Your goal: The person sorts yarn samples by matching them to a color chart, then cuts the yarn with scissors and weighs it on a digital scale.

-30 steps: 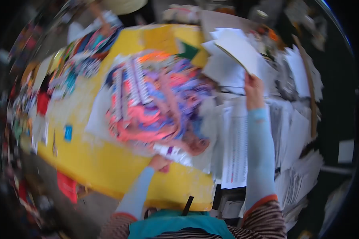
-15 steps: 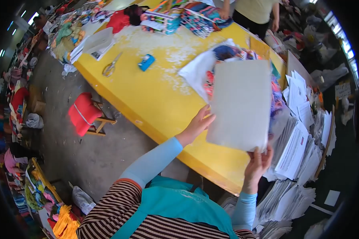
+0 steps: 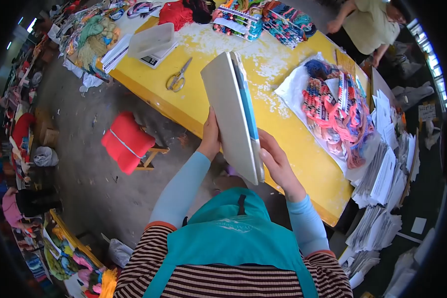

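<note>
Between my hands a flat, pale grey folder or book with stiff covers (image 3: 228,109) stands tilted, its edge towards me. A blue strip and white layers show along its right side. My left hand (image 3: 211,136) grips the left cover, its fingers partly hidden behind it. With my right hand (image 3: 279,161) I hold the right side near the lower end, thumb in front. Just beyond it on the yellow table (image 3: 184,111) lie scissors (image 3: 179,77). To the right, multicoloured yarn skeins (image 3: 335,107) rest on a white sheet.
A clear plastic tray (image 3: 151,39) sits on a scale at the back left, near more yarn. Paper stacks (image 3: 372,174) line the right side. A red-covered stool (image 3: 128,141) stands on the floor at left. Another person (image 3: 367,30) is at the far right.
The folder has moved left from over the skeins and turned from face-on to nearly edge-on. My left hand now grips its left side. The skeins are uncovered; the blue object near the scissors is hidden.
</note>
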Demonstrator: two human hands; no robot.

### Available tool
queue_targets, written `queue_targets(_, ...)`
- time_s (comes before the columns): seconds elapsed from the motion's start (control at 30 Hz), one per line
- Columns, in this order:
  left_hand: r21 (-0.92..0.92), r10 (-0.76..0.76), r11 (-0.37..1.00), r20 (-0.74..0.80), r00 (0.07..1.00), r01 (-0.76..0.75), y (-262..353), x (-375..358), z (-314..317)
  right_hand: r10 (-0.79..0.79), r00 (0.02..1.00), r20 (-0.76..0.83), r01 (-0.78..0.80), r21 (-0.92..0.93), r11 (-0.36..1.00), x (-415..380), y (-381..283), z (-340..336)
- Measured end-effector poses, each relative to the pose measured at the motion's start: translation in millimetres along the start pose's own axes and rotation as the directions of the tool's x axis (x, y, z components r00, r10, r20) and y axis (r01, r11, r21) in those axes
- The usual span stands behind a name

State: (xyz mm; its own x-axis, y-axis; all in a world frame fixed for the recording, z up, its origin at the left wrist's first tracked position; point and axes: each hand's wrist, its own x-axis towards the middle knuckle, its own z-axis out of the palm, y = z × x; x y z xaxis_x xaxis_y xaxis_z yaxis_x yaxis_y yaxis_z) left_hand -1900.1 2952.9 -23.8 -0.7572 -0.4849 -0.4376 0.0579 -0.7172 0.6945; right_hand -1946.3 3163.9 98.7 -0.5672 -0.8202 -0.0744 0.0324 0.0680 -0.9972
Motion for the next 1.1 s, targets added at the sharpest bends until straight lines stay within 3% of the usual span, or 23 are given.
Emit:
queue_targets(0.1, 0.005, -0.022, 1.0, 0.078, 0.997, 0.022, 20, 38, -21, 0.109, 0.993, -0.048, -0.113, -0.108, 0.988, 56, -6, 24)
queue_targets(0.17, 0.002, -0.031, 1.0, 0.136, 0.99, 0.031, 35, 65, -33, 0.103, 0.994, -0.048, -0.106, -0.066, 0.992, 89, -2, 31)
queue_targets(0.23, 0.036, -0.103, 0.994, 0.095, 0.99, 0.1, 62, 91, -36, -0.092, 0.996, -0.021, 0.091, -0.075, 0.993, 128, 5, 36)
queue_targets(0.3, 0.095, -0.12, 0.989, 0.091, 0.989, 0.111, 87, 115, -41, -0.097, 0.994, -0.042, 0.094, -0.052, 0.994, 159, 3, 46)
queue_targets(0.37, 0.08, -0.14, 0.988, 0.129, 0.982, 0.13, 113, 143, -47, -0.039, 0.997, -0.074, 0.024, -0.199, 0.98, 190, -11, 47)
queue_targets(0.4, 0.071, -0.13, 0.99, 0.131, 0.983, 0.122, 124, 155, -46, 0.093, 0.991, -0.092, -0.117, -0.294, 0.949, 205, -22, 44)
queue_targets(0.43, 0.056, -0.123, 0.992, 0.131, 0.984, 0.116, 133, 165, -42, 0.102, 0.99, -0.098, -0.127, -0.296, 0.947, 220, -24, 44)
queue_targets(0.5, 0.054, -0.116, 0.993, 0.216, 0.969, 0.106, 136, 189, -45, -0.038, 0.977, -0.211, -0.04, -0.35, 0.936, 243, -27, 49)
queue_targets(0.57, 0.11, -0.113, 0.991, 0.305, 0.946, 0.082, 140, 216, -41, -0.021, 0.962, -0.272, -0.078, -0.348, 0.934, 259, -28, 41)
queue_targets(0.6, 0.243, -0.081, 0.97, 0.278, 0.957, 0.012, 150, 222, -35, -0.025, 0.947, -0.321, -0.093, -0.346, 0.933, 264, -26, 38)
queue_targets(0.67, 0.165, -0.119, 0.984, 0.356, 0.927, 0.063, 180, 231, -35, 0.064, 0.916, -0.397, -0.199, -0.309, 0.93, 268, -33, 35)
queue_targets(0.73, 0.049, -0.079, 0.997, 0.358, 0.93, 0.066, 225, 219, -15, -0.105, 0.819, -0.565, -0.068, -0.278, 0.958, 269, -25, 33)
queue_targets(0.77, 0.086, -0.162, 0.986, 0.296, 0.941, 0.143, 246, 216, -15, -0.121, 0.787, -0.605, -0.07, -0.283, 0.957, 268, -28, 34)
queue_targets(0.8, 0.104, -0.051, 0.994, 0.356, 0.933, 0.015, 262, 205, -15, -0.117, 0.768, -0.63, -0.084, -0.28, 0.956, 270, -30, 36)
queue_targets(0.83, 0.115, -0.076, 0.993, 0.373, 0.925, 0.035, 270, 218, -24, -0.131, 0.735, -0.665, -0.083, -0.281, 0.956, 272, -32, 39)
queue_targets(0.9, 0.28, 0.017, 0.939, 0.542, 0.84, -0.2, 283, 251, -43, -0.151, 0.675, -0.723, -0.102, -0.294, 0.95, 279, -32, 47)
queue_targets(0.93, 0.248, 0.098, 0.924, 0.581, 0.808, -0.29, 302, 254, -24, -0.149, 0.626, -0.765, -0.123, -0.286, 0.95, 283, -32, 52)
queue_targets(0.97, 0.363, 0.061, 0.883, 0.54, 0.839, -0.298, 314, 272, -18, -0.151, 0.575, -0.804, -0.14, -0.278, 0.95, 290, -32, 59)
queue_targets(1.0, 0.475, 0.032, 0.826, 0.497, 0.867, -0.303, 327, 296, -11, -0.201, 0.517, -0.832, -0.048, -0.262, 0.964, 298, -31, 68)
queue_targets(1.03, 0.475, 0.033, 0.835, 0.461, 0.887, -0.277, 342, 315, 2, -0.21, 0.458, -0.864, -0.084, -0.277, 0.957, 304, -30, 78)
queue_targets(1.1, 0.487, 0.034, 0.782, 0.59, 0.807, -0.389, 363, 372, 12, -0.238, 0.363, -0.901, -0.156, -0.31, 0.938, 313, -26, 98)
